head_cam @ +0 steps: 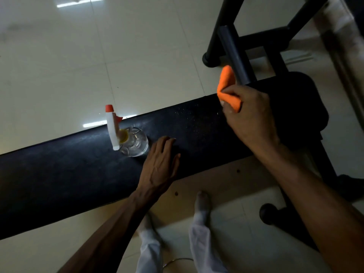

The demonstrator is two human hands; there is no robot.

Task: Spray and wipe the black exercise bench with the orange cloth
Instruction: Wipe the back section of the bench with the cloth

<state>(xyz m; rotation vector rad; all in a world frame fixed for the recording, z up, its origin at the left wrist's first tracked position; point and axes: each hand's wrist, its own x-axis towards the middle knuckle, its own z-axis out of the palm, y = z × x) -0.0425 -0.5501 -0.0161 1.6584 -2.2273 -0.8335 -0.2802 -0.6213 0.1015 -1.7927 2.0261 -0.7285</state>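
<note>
The black exercise bench [65, 174] runs across the view from lower left to upper right, with fine droplets on its pad near the right end. A clear spray bottle [134, 141] with a white and orange trigger head stands upright on the pad. My left hand [160, 161] rests flat on the bench just right of the bottle, fingers apart, holding nothing. My right hand [247, 113] hovers over the bench's right part and grips a bunched orange cloth [227, 87].
A black metal frame with a grey padded roller [234, 56] rises behind the bench's right end. Glossy cream floor tiles [98, 56] lie beyond the bench. My feet and white trouser legs [199, 229] stand on the near side, beside a black frame foot [268, 213].
</note>
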